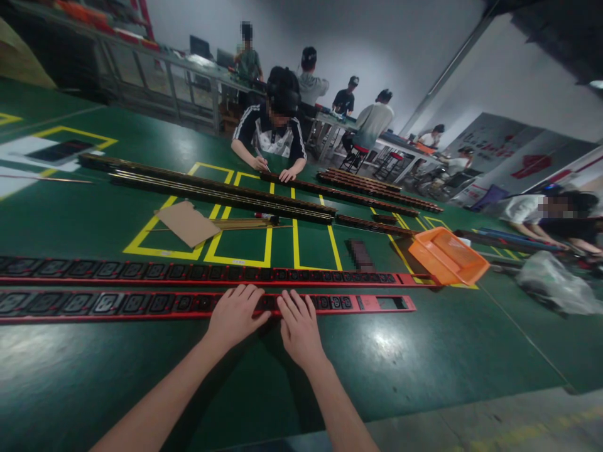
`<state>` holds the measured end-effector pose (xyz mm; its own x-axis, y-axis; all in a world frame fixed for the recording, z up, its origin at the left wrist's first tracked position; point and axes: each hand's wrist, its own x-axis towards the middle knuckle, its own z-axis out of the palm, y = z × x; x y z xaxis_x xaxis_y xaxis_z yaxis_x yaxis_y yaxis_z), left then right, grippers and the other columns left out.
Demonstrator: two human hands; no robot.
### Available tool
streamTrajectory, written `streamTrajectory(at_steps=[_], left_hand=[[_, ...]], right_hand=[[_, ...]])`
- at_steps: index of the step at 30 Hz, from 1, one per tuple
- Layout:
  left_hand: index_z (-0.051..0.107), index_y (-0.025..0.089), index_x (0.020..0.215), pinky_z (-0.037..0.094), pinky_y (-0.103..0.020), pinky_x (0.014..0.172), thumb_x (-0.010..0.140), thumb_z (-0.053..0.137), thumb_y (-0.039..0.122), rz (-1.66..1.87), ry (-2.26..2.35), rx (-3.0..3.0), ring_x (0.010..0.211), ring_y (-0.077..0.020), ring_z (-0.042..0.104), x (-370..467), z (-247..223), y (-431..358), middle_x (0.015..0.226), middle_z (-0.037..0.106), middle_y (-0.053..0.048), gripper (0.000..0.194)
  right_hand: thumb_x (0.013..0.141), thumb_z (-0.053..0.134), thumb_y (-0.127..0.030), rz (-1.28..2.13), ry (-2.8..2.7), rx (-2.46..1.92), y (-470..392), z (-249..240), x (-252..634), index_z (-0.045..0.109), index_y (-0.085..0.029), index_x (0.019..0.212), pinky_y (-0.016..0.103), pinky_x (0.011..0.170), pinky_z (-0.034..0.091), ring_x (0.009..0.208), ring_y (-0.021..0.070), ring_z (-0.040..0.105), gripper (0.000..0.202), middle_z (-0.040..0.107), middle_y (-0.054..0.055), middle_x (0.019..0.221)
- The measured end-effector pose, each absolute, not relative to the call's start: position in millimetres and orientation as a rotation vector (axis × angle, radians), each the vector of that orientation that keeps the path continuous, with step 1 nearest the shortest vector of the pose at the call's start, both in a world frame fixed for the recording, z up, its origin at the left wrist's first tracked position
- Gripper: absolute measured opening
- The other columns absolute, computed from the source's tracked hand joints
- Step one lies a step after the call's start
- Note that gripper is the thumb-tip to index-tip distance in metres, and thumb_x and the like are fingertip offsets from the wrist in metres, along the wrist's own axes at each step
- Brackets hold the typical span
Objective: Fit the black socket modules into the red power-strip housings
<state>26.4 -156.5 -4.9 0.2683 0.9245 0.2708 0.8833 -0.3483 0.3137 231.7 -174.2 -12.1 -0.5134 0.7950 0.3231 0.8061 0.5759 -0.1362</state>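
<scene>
A long red power strip (155, 304) with rows of black sockets lies across the green table, nearest to me. My left hand (238, 314) rests on it, fingers over the top and thumb stretched to the right. Just beside it, my right hand (300, 326) lies on the same strip with its fingers extended. Neither hand is wrapped round the strip. At the strip's right end is a rectangular cut-out. A second red power strip (188, 272) runs parallel behind the first, apart from my hands.
An orange bin (445, 254) stands at the right, near a clear plastic bag (558, 282). Beyond the strips lie a cardboard piece (187, 224), a dark small object (360, 255) and long dark metal rails (211, 191). Across the table a person (273, 129) holds a pen.
</scene>
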Motion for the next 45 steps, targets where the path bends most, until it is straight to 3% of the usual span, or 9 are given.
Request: streamTrajectory(at_steps=[10, 16, 20, 45], left_hand=[[0.062, 0.022, 0.114, 0.043, -0.042, 0.086, 0.088, 0.053, 0.049, 0.599, 1.753, 2.434, 0.104, -0.0278, 0.058, 27.1, -4.1, -156.5, 0.112, 0.066, -0.009, 0.039], [0.061, 0.021, 0.114, 0.043, -0.042, 0.086, 0.088, 0.052, 0.048, 0.577, 1.751, 2.449, 0.104, -0.027, 0.058, 27.4, -4.3, -156.2, 0.112, 0.066, -0.009, 0.038], [0.063, 0.022, 0.113, 0.043, -0.043, 0.086, 0.088, 0.052, 0.05, 0.601, 1.754, 2.441, 0.103, -0.0276, 0.058, 27.2, -4.9, -156.3, 0.112, 0.067, -0.009, 0.039], [0.062, 0.022, 0.114, 0.043, -0.042, 0.087, 0.087, 0.054, 0.049, 0.619, 1.756, 2.418, 0.104, -0.0276, 0.057, 27.2, -4.4, -157.0, 0.112, 0.066, -0.009, 0.039]], right_hand=[[0.088, 0.046, -0.008, -0.002, -2.451, -1.303, -173.9, -11.1, 231.6, 0.043, -0.024, 0.145, 0.052, 0.12, 0.018, 0.141, 0.0227, 0.035, 0.059, 0.045, 0.004, 0.15], [0.09, 0.044, -0.009, 0.018, -2.42, -1.305, -173.6, -11.2, 231.2, 0.037, -0.021, 0.148, 0.051, 0.12, 0.018, 0.141, 0.0217, 0.035, 0.06, 0.046, 0.005, 0.149], [0.089, 0.046, -0.009, 0.003, -2.415, -1.291, -173.5, -12.6, 231.6, 0.043, -0.024, 0.145, 0.051, 0.119, 0.02, 0.14, 0.0215, 0.037, 0.058, 0.047, 0.005, 0.148], [0.089, 0.045, -0.009, 0.0, -2.406, -1.297, -173.9, -12.3, 231.2, 0.044, -0.023, 0.144, 0.05, 0.119, 0.021, 0.14, 0.0208, 0.038, 0.056, 0.048, 0.005, 0.148]])
